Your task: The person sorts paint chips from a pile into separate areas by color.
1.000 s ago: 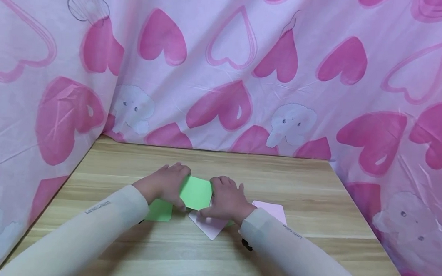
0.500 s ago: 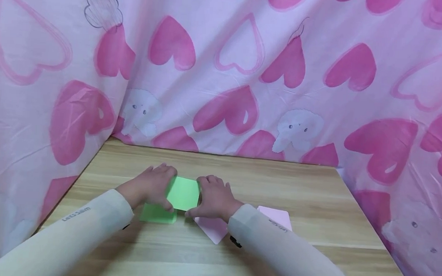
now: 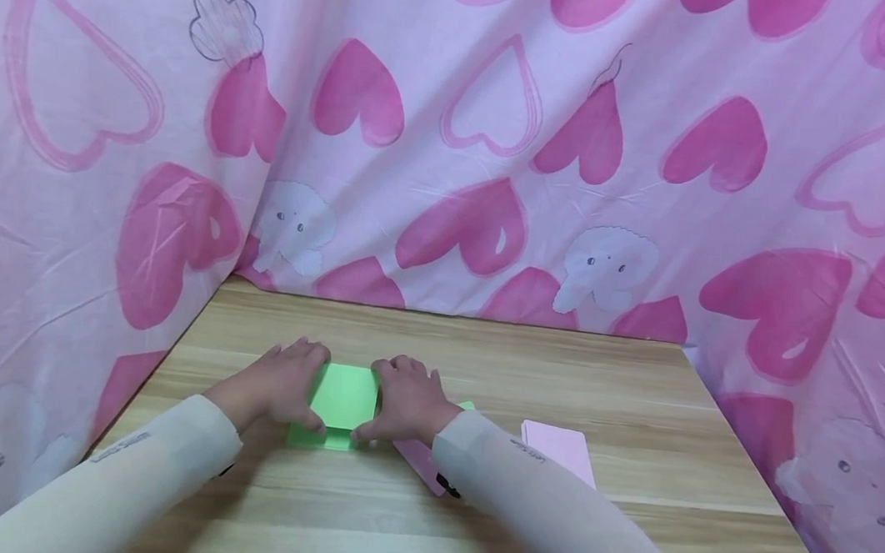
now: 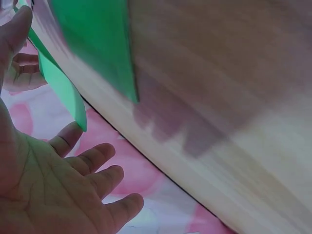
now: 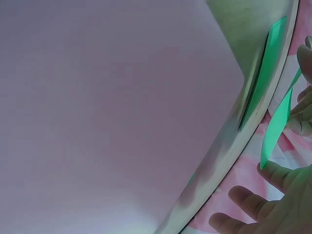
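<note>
A green card (image 3: 344,397), slightly bowed, spans the space between my two hands above the table. My left hand (image 3: 275,385) holds its left side, thumb at the near corner and a fingertip at the far one. At the opposite side my right hand (image 3: 409,400) holds it the same way. In both wrist views only the thumb and first finger meet the card; the other fingers spread free. Beneath it on the table lies a second green card (image 3: 302,438), partly covered in the head view. The right wrist view shows this lower green piece (image 5: 265,73) with a thin dark edge.
A pink card (image 3: 421,463) lies partly under my right forearm, with a green corner (image 3: 467,406) showing behind that wrist. Farther right are stacked pink cards (image 3: 554,445). A heart-patterned curtain (image 3: 460,219) hangs around the wooden table (image 3: 558,366).
Both hands have carried the green card leftward, from beside the lower green card to over it. The pink cards have stayed on the table. The head view has shifted slightly.
</note>
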`<control>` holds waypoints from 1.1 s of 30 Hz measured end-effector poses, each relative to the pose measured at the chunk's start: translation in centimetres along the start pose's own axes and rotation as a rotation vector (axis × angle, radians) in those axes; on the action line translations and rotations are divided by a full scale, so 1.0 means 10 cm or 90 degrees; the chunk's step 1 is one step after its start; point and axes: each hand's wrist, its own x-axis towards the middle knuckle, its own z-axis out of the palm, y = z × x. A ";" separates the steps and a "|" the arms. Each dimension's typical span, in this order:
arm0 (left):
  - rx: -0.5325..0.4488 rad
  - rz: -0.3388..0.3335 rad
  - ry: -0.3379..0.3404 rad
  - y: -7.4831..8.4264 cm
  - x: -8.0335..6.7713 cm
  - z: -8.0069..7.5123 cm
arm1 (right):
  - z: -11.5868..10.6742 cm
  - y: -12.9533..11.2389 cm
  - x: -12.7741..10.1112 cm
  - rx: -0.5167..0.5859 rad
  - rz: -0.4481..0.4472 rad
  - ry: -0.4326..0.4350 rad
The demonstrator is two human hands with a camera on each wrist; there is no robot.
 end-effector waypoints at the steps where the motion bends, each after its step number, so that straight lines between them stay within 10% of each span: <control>1: 0.000 -0.001 0.001 -0.01 -0.01 0.01 | 0.01 -0.01 0.01 -0.001 -0.001 -0.002; 33: -0.028 -0.027 -0.030 -0.17 -0.15 0.21 | 0.16 -0.20 0.07 -0.072 -0.001 -0.035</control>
